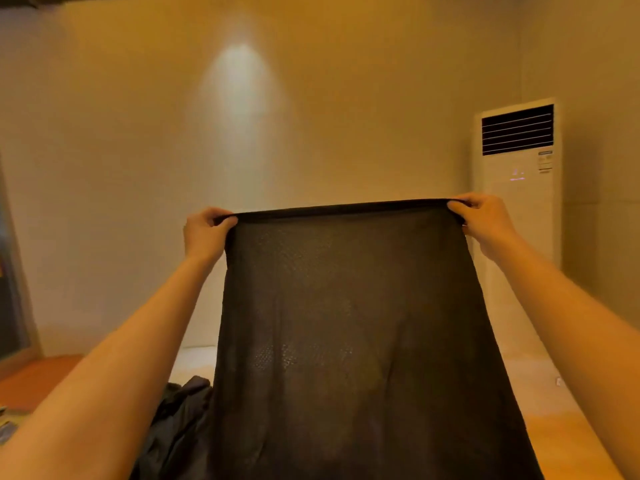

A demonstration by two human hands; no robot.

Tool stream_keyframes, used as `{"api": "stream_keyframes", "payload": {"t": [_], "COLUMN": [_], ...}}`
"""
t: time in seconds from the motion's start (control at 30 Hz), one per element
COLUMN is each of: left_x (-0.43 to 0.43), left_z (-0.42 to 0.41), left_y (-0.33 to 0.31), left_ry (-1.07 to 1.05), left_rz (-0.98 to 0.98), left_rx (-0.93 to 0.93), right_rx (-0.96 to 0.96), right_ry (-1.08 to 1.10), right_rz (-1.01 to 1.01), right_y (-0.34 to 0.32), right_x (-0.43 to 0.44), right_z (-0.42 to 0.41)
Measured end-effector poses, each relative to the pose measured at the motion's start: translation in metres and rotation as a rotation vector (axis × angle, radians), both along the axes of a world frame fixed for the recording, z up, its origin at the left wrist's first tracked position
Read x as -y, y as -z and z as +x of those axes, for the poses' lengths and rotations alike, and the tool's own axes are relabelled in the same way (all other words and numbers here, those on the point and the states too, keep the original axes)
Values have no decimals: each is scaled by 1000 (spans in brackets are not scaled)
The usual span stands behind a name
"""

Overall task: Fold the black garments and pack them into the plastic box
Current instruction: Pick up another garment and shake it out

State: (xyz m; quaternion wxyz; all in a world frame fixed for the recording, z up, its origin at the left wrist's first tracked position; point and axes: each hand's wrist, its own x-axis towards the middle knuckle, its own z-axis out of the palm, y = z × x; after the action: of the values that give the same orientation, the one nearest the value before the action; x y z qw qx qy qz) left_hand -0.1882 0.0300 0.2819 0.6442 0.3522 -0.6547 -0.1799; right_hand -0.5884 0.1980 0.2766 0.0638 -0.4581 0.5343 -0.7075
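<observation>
While the black garment (346, 323) hangs: it is held up in the air, left of the floor-standing air conditioner (519, 174), and its lower part drops out of the bottom of the view.
Left hand (206, 233): fingers and thumb are curled and pinch the hem corner farther from the air conditioner.
Right hand (485, 220): fingers are curled round the hem corner nearer the air conditioner and show against its white front.
Hem: it is stretched taut between the two grips, nearly level and slightly higher at the air-conditioner end.
Long axis: the cloth runs straight down from the fingers, with all of it below both hands.
Coming move, as a judgement: a fold or a lay-down. Each hand is equally near its corner, so neither need lead.
Pile of dark clothes (180, 417): it lies on the table (561, 427), lower than the air conditioner and well to its left.
Plastic box: not in view.
</observation>
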Motion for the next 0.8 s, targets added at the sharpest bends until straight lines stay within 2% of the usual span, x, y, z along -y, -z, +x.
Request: {"api": "stream_keyframes", "payload": {"t": [0.2, 0.27, 0.37, 0.43, 0.57, 0.63, 0.8], "left_x": [60, 82, 115, 130, 135, 131, 118], "left_z": [-11, -17, -28, -34, -34, -31, -8], "left_y": [49, 56, 36, -1, -55, -51, -10], "left_ry": [-94, -102, 16, 68, 18, 21, 63], "left_rz": [156, 222, 363, 299, -26, -72, -49], "left_rx": [209, 185, 55, -78, -238, -252, -233], "right_rx": [43, 43, 30, 21, 44, 59, 66], "right_ry": [-11, -7, 11, 53, 57, 39, 0], "right_rz": [142, 160, 194, 124, -212, -257, -210], "right_y": [45, 51, 39, 9, -51, -48, -2], "right_x": [66, 91, 131, 154, 174, 177, 176], "right_z": [-15, -18, -24, -28, -20, -14, -9]}}
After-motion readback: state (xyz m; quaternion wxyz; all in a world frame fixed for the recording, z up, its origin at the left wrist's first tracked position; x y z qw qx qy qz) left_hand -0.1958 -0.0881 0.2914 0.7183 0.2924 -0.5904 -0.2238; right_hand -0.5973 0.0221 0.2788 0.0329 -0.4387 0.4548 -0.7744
